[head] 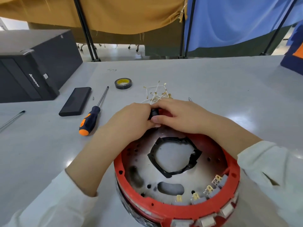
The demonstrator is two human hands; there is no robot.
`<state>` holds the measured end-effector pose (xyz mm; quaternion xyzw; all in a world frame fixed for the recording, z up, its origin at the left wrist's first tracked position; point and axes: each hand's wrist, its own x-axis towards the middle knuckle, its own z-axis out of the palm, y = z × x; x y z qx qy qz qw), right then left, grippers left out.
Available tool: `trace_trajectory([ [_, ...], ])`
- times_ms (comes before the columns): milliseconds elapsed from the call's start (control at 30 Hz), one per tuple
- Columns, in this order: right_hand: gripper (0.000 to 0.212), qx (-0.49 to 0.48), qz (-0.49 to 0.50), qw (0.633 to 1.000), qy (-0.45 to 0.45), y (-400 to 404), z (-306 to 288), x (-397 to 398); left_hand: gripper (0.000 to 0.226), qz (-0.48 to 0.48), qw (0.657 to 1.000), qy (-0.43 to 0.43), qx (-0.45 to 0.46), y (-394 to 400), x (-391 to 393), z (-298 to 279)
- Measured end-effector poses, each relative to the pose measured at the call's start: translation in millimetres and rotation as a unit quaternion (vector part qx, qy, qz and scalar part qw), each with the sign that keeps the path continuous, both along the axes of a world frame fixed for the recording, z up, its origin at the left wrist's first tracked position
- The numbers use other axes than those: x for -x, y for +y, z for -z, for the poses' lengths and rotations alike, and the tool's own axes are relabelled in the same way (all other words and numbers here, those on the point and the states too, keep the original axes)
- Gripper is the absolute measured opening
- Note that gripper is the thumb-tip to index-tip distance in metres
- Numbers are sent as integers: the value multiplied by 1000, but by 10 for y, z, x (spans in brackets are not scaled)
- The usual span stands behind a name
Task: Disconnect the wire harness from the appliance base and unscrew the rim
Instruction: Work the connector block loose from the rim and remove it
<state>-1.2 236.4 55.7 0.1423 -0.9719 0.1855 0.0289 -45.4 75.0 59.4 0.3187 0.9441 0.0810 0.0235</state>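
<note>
The appliance base (177, 182) is sitting upside down on the grey table (213, 82), close to the person, w/ its red rim (165, 208) running round the top edge and a black-taped hole in the middle of the metal plate. Both hands are meeting at the far side of the base: the left hand (131, 120) and the right hand (177, 117) are both curling their fingers round a small black handle (154, 113), prob. a screwdriver grip, though the shaft is hidden so I can't tell for sure. The wire harness (157, 93), a loose tangle of pale wires w/ brass terminals, is lying on the table just beyond the hands, apart from the base. To the left an orange-and-navy screwdriver (92, 117) is lying flat, w/ a flat black case (75, 101) beside it and a roll of black tape (123, 83) further back. A black Lenovo computer tower (29, 66) is lying on its side at the far left.
</note>
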Motion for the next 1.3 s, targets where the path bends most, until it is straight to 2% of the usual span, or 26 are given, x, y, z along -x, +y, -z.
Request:
trace_trajectory([
  [133, 44, 2, 23, 1000, 9, 25, 52, 15, 44, 1, 996, -46, -75, 3, 10, 66],
  [233, 43, -9, 28, 999, 43, 14, 79, 3, 23, -26, 986, -40, -158, -41, 45, 97],
  [300, 47, -57, 9, 995, 87, -3, 99, -11, 23, -30, 982, -35, -186, -49, 57, 96],
  [367, 53, -116, -16, 985, 127, -28, 122, -24, 26, -27, 982, -28, -185, -46, 59, 95],
  [500, 49, -210, -21, 961, 178, -98, 175, 29, 26, -20, 985, -16, -170, -52, 93, 113],
  [633, 59, -323, 0, 924, 204, -130, 215, 53, 28, -18, 984, -23, -174, -62, 87, 109],
  [700, 63, -347, 13, 916, 201, -151, 212, 49, 27, -19, 984, -28, -178, -65, 79, 101],
  [867, 60, -337, 6, 923, 187, -174, 185, 43, 26, -21, 981, -40, -188, -70, 100, 101],
  [1100, 54, -334, 7, 916, 222, -152, 216, 75, 25, -23, 977, -68, -201, -45, 114, 79],
  [1300, 44, -186, -31, 969, 159, -17, 135, 22, 25, -44, 951, -178, -249, -80, 127, 71],
])
